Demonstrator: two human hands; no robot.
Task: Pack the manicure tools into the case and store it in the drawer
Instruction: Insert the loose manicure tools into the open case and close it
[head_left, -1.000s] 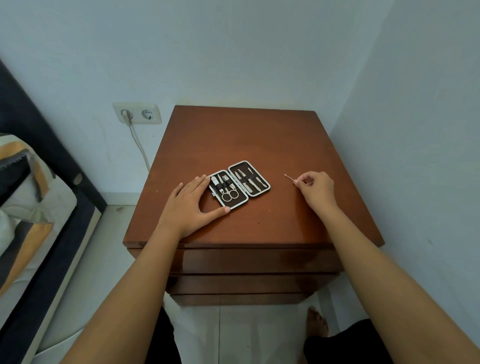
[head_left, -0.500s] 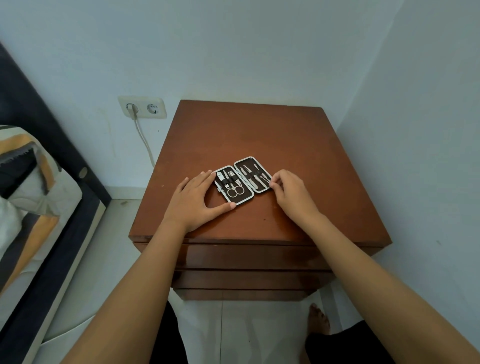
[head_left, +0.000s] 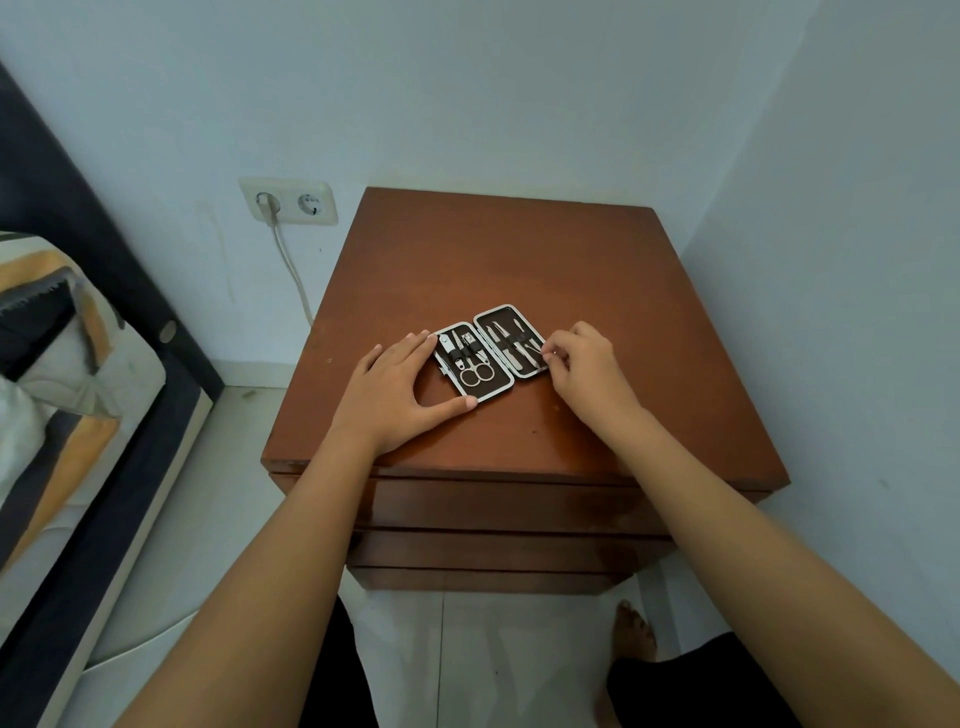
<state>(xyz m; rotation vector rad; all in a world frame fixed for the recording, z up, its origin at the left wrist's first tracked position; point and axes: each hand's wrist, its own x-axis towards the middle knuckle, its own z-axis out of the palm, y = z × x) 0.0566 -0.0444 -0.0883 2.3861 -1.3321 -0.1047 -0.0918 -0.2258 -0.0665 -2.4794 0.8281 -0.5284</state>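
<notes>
Case lies open on the nightstand, 2 halves showing tools. Left hand rests flat, fingers spread, against its left edge. Right hand pinches a thin tool at its right edge.

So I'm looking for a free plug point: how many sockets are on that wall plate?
2. Both sit side by side in the white wall plate left of the nightstand: the left socket has a plug in it, the right socket is free.
</notes>
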